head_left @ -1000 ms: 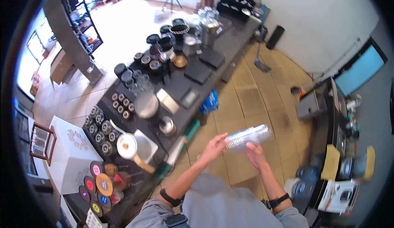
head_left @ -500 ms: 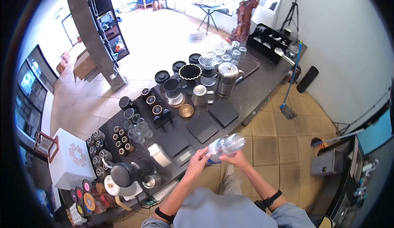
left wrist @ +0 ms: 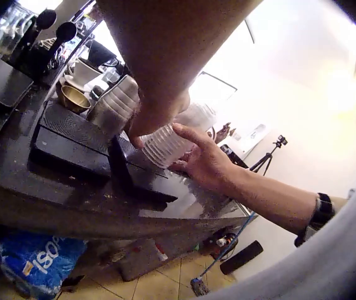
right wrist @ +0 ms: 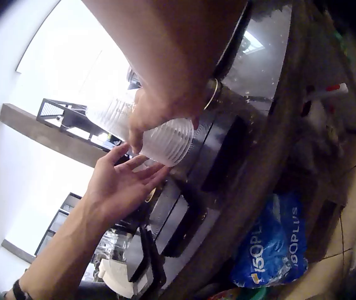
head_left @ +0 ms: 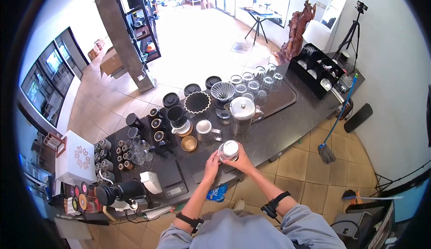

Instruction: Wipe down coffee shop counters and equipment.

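Observation:
A stack of clear, nested plastic cups (head_left: 229, 150) is held upside down over the near edge of the dark counter, its ribbed rims lowest. My right hand (head_left: 242, 160) grips its right side, the thumb and fingers curled round the lower part. My left hand (head_left: 212, 165) is at the left side; in the right wrist view its palm faces up, and its nearly straight fingers (right wrist: 141, 178) reach the rims from below. Behind the stack stand a steel French press (head_left: 243, 116) and a metal pitcher (head_left: 206, 131). A small brass bowl (head_left: 189, 143) is to the left.
Upturned glasses (head_left: 253, 85) stand on a brown tray (head_left: 280, 103) at the back right. A black coffee dripper (head_left: 176, 115), a digital scale (head_left: 175, 190) and a coffee grinder (head_left: 121, 194) line the left. A blue bag (head_left: 217, 193) sits below the counter edge; a mop (head_left: 327, 154) leans beyond its right end.
The stack has gone from lying sideways over the floor to upside down by the counter, carried forward and left. My left hand has loosened to nearly straight fingers. The view has turned toward the counter.

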Demonstrator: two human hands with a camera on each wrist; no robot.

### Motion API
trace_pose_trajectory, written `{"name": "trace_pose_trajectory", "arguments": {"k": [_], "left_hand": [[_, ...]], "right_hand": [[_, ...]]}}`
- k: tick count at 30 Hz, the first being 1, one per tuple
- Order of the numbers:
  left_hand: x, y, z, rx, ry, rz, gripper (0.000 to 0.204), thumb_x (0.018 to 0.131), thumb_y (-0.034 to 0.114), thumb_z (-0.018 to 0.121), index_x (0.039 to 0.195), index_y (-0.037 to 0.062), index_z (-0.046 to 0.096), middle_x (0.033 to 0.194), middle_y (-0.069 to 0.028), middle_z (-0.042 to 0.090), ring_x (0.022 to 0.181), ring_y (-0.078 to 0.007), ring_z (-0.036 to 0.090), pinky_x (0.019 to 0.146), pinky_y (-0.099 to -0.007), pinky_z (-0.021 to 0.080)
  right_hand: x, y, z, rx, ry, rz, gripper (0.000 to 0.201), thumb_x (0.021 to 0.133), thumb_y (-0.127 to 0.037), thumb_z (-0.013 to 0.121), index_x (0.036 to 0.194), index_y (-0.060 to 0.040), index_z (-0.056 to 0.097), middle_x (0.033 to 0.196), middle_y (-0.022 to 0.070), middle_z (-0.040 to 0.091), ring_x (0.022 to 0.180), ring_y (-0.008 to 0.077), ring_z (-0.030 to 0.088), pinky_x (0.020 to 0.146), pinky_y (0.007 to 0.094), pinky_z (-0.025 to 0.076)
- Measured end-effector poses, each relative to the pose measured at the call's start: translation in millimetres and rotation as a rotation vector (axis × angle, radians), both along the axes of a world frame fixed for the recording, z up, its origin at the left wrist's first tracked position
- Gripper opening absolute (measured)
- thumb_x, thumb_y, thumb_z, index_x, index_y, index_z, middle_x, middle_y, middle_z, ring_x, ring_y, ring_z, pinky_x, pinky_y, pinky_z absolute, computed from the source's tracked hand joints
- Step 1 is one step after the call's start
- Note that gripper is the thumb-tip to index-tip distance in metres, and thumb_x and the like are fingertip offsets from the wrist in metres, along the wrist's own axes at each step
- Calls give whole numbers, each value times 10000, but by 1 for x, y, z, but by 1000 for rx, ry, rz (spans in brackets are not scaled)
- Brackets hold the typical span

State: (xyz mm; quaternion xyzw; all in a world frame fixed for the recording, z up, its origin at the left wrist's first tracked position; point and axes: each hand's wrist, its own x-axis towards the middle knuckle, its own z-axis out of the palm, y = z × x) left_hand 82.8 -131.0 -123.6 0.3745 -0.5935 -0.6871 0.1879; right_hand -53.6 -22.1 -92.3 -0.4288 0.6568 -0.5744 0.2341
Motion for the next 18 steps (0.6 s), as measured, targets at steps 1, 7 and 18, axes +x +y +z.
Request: {"name": "trace_pose_trajectory", "arguments": {"k": [1,7,18], "left_hand": [[-7,-3,-9,19,7,24,470,1021,337,431,1378,39,502,1258,-93,596,1110,-194,582,929,-330,477],[-25,2,-13,95,25,139,461,1030,368,395,1350,58,513,1222,-84,595,1084,-195,587,927,-342,484],[-33,6,-5,95,-12,244,473,1031,394,370,1309,46,527,1241,-78,558,1131,-180,547,867,-322,505]], "right_hand": [[-5,-3,-1,16,25,-3,893,679,-287,872,1384,-14,395,1324,137,482,1266,245,468,1061,373,380],[-21,-10,-8,33,34,49,922,680,-271,863,1418,-24,369,1368,151,446,1296,278,447,1071,383,374],[-27,-18,-17,-67,78,93,854,685,-209,835,1416,-123,401,1374,142,440,1304,316,437,1072,402,389]]}}
